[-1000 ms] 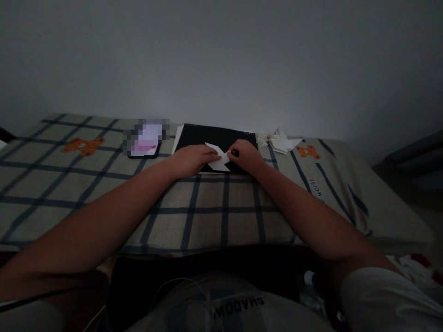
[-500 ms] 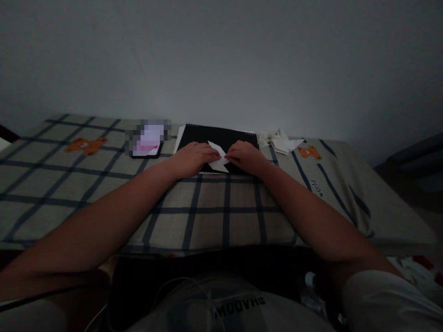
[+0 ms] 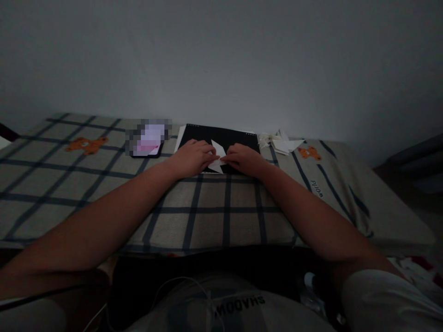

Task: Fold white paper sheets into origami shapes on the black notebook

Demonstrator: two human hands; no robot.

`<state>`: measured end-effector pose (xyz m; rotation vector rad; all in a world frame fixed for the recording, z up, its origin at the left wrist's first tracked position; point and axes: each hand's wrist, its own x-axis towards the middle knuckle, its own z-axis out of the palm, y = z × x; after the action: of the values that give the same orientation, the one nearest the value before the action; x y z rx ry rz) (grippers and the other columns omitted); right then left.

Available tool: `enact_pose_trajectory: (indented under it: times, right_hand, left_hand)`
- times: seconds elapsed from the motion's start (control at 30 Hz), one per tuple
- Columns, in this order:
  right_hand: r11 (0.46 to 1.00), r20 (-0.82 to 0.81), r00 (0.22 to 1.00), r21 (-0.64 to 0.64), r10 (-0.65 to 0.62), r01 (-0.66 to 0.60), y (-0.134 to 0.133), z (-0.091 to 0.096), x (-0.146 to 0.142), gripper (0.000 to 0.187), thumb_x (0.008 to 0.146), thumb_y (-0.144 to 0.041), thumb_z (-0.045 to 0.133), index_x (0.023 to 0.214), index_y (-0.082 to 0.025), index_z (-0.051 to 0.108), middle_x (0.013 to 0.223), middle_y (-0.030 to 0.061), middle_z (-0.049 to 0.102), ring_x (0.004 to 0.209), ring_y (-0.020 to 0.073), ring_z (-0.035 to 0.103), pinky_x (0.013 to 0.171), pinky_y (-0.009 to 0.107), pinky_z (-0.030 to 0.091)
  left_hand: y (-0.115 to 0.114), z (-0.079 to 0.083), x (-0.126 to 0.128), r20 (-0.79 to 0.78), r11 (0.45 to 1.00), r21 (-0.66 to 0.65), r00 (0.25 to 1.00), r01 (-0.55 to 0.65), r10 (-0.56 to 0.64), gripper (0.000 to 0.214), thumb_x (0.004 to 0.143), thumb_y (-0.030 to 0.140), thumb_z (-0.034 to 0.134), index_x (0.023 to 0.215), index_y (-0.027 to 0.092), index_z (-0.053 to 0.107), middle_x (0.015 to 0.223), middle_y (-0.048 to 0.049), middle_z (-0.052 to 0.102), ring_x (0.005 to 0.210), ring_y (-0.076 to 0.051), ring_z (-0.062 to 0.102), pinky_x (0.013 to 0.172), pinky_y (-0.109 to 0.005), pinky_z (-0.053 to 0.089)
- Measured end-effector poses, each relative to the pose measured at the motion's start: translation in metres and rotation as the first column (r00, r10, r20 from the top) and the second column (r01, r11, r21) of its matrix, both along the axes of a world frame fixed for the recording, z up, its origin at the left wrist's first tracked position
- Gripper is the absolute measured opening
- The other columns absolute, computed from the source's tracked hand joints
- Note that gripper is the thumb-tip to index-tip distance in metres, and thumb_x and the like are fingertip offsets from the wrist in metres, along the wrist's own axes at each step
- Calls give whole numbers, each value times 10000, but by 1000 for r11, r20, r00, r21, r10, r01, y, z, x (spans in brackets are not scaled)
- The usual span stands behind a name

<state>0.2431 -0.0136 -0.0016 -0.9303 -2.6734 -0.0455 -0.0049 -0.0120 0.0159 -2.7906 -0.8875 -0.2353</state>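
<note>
A small folded piece of white paper (image 3: 218, 148) lies on a black notebook cover (image 3: 200, 133), its pointed ends aimed away from and toward me. My left hand (image 3: 194, 158) grips its left side, fingers bent and thumb near the paper's middle. From the other side my right hand (image 3: 244, 159) pinches the right edge, its fingertips almost meeting the left ones. Both hands rest low over the notebook and hide part of the folds. White pages show along the notebook's left edge.
A phone (image 3: 148, 140) with a blurred lit screen lies to the left. Several folded white papers (image 3: 284, 142) sit right of the notebook. A checked cloth (image 3: 211, 226) with orange bear prints covers the table, which meets a grey wall (image 3: 221, 60).
The paper has turned slightly and looks narrower, its near tip shifted left. My right fingertips have moved a little left, closer to the left hand.
</note>
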Motion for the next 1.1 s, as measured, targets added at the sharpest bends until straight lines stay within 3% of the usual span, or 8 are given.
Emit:
enact_pose_trajectory:
  times: [0.13,0.3,0.63,1.1]
  right_hand:
    - [999,58,997,25,-48,47,-4,3,-3,320,1035,-249,476,1110,-185,780,1031,112,693,939,234,539,792,357,381]
    - [997,75,995,44,-70,67,-9,10,-4,272,993,-241,535,1031,-182,798,1026,112,705,941,246,548,788,374,381]
    - [1000,44,999,-19,5,-4,-10,19,9,174,871,-197,615,869,-178,788,901,80,698,917,234,554,819,366,408]
    - [998,38,997,-6,67,-67,-13,23,11,191,803,-166,597,846,-151,783,856,89,735,922,248,565,834,379,439]
  left_hand:
    - [-3,4,2,-48,1000,4,999,-16,16,356,1053,322,428,1187,260,752,1254,-75,704,1166,-268,589,886,-395,409]
    - [-5,7,2,-47,999,19,999,-26,27,402,1076,359,380,1189,261,753,1269,-68,703,1187,-274,583,897,-400,407]
    - [-3,4,1,-48,999,21,998,-31,32,404,1087,373,376,1249,284,734,1267,-46,711,1159,-256,590,878,-385,380]
    - [-1,0,0,-1,1000,6,1000,-17,17,351,1064,351,444,1242,298,741,1256,-46,717,1159,-247,600,887,-376,377]
